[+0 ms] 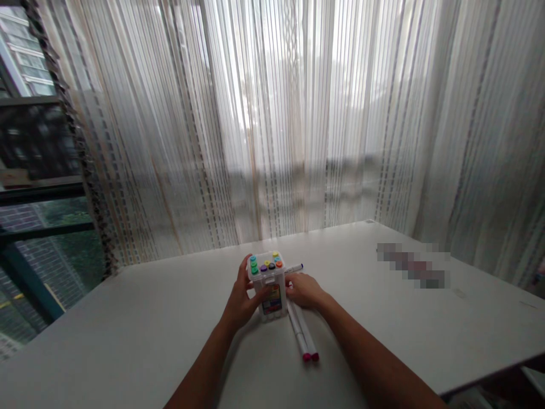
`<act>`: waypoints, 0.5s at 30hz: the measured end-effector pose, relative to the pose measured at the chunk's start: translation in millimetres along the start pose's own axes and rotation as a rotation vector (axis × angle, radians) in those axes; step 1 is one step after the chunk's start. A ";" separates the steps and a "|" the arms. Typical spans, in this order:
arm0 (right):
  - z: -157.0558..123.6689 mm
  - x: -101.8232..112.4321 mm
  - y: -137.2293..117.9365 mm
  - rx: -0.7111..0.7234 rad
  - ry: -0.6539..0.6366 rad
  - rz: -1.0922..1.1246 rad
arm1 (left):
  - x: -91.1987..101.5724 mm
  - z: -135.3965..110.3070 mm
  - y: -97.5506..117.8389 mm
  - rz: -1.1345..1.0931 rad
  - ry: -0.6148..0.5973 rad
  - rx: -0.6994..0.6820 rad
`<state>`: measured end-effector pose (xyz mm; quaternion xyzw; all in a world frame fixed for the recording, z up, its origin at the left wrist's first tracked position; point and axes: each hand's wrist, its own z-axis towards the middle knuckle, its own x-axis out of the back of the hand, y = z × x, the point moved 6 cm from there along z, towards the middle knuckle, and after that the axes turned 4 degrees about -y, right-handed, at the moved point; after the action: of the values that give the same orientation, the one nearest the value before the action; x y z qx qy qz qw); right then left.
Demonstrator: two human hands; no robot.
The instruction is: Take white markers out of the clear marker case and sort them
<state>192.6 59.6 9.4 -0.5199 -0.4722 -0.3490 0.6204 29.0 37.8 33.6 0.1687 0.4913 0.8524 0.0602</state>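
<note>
A clear plastic marker case (272, 301) stands upright on the white table, with several coloured round marker ends showing at its top. My left hand (242, 301) grips the case from its left side, thumb across the front label. At the case's right side is my right hand (304, 289), its fingers curled in close to the wall; what they hold, if anything, is hidden. Two white markers with pink ends (303, 335) lie on the table below this hand, pointing towards me. Behind it lies another white marker with a dark blue end (296, 267), partly covered.
The white table (149, 329) reaches back to a striped sheer curtain (272, 125). A blurred-out patch (413, 264) covers something at the right of the table. A window (38, 170) shows at the left.
</note>
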 end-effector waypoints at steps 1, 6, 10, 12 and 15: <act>0.1 -0.1 0.1 -0.001 -0.002 -0.001 | 0.5 0.3 -1.2 0.005 0.002 0.007; 0.9 -0.5 0.8 -0.004 -0.006 -0.002 | 2.3 1.7 -3.9 0.012 0.012 0.021; 1.0 -0.9 1.1 0.002 -0.003 0.000 | 0.9 1.6 -2.0 -0.003 0.003 0.019; 1.0 -1.0 1.1 0.001 -0.002 0.000 | 0.8 0.8 -0.5 0.008 0.015 0.018; 0.9 -0.8 0.9 -0.002 -0.005 0.002 | 0.2 -0.2 0.7 0.012 0.016 0.021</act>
<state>192.9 60.6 8.3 -0.5221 -0.4729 -0.3473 0.6190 28.8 37.3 34.1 0.1655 0.4995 0.8489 0.0495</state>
